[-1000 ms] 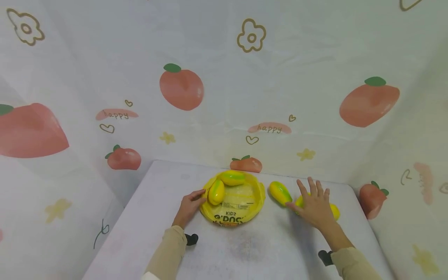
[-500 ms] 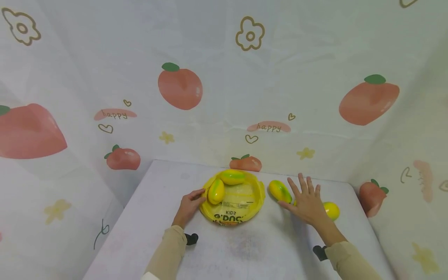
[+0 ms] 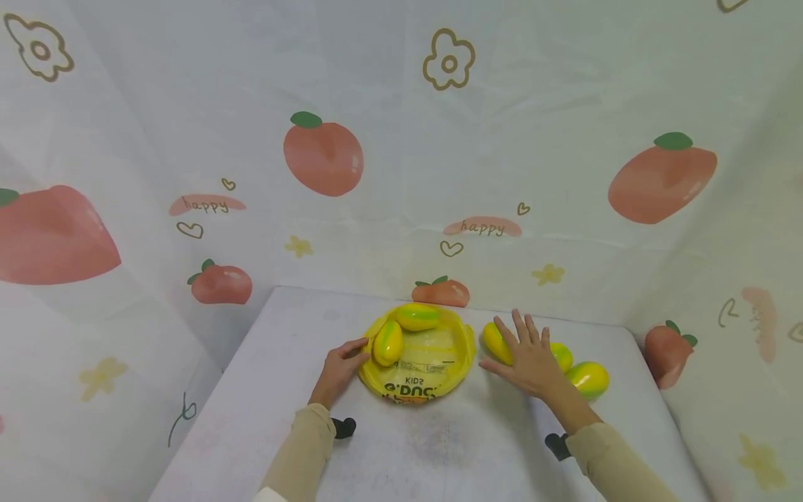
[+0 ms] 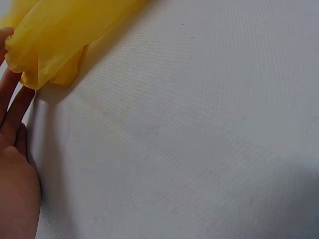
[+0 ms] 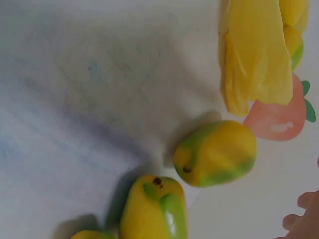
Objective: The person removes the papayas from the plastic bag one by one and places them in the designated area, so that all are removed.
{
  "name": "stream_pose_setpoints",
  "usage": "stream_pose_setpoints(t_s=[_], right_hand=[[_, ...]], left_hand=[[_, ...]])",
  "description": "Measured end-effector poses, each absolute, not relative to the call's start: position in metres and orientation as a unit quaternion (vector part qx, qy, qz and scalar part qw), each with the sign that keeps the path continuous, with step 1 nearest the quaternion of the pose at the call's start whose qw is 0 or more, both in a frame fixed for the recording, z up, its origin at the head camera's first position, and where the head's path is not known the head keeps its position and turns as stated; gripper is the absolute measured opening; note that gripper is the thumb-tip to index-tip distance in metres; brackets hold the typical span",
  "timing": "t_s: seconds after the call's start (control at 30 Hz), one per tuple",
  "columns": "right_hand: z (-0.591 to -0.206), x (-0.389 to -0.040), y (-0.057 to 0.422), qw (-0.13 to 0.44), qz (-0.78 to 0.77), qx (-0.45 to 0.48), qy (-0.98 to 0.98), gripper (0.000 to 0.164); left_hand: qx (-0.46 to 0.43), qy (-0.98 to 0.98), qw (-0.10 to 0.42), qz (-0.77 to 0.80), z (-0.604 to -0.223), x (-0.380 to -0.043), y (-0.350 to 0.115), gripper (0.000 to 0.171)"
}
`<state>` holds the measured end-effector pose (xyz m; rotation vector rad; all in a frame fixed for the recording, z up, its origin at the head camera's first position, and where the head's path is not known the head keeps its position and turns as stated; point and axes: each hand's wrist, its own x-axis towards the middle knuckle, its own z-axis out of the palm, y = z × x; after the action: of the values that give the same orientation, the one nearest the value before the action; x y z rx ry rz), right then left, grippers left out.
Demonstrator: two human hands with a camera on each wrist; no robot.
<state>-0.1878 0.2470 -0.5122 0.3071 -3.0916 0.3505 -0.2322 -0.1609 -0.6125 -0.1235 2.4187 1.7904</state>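
Note:
A round, yellow plastic bag point(image 3: 465, 352) with a rolled-up rim and upside-down lettering stands on the table. Inside lie two yellow-green mangoes point(image 3: 388, 345), one at the left and one at the back. My left hand point(image 3: 339, 371) pinches the bag's left rim; in the left wrist view its fingers point(image 4: 17, 107) are against the yellow plastic point(image 4: 70, 40). To the right of the bag are three more mangoes point(image 3: 590, 378). Over the leftmost mango point(image 5: 219, 154) hovers my right hand point(image 3: 530, 366), fingers spread, holding nothing and partly covering that fruit in the head view.
The white table point(image 3: 439, 453) ends at a fabric backdrop point(image 3: 389, 244) printed with fruit and the word "happy", which also rises on both sides. A dark shape point(image 3: 557, 446) sits by the right wrist, and another point(image 3: 343, 428) by the left wrist.
My right hand has moved left across the row of loose mangoes, uncovering the two on the right and covering part of the leftmost. My left hand and the bag have stayed put.

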Motion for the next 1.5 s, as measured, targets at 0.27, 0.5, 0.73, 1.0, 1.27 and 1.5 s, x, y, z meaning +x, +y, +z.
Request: stream_pose_setpoints(t_s=[0.27, 0.5, 0.73, 1.0, 1.27, 1.5], right_hand=[[-0.518, -0.189, 0.234, 0.007, 0.131, 0.12, -0.984, 0.096], [-0.517, -0.192, 0.214, 0.012, 0.13, 0.144, -0.981, 0.099], [-0.511, -0.195, 0.193, 0.01, 0.133, 0.171, -0.976, 0.101], [-0.514, -0.2, 0.169, 0.015, 0.122, 0.204, -0.971, 0.104], [-0.518, -0.204, 0.147, 0.003, 0.142, 0.217, -0.966, 0.102], [-0.526, -0.205, 0.134, -0.018, 0.132, 0.228, -0.965, 0.103]], left_hand=[[-0.04, 0.81, 0.082, 0.579, -0.614, -0.233, -0.16, 0.038], [-0.041, 0.811, 0.079, 0.579, -0.613, -0.235, -0.161, 0.039], [-0.035, 0.805, 0.069, 0.588, -0.612, -0.233, -0.162, 0.039], [-0.037, 0.801, 0.071, 0.593, -0.612, -0.233, -0.164, 0.039], [-0.041, 0.8, 0.077, 0.593, -0.613, -0.235, -0.164, 0.039], [-0.035, 0.8, 0.074, 0.595, -0.614, -0.235, -0.164, 0.038]])
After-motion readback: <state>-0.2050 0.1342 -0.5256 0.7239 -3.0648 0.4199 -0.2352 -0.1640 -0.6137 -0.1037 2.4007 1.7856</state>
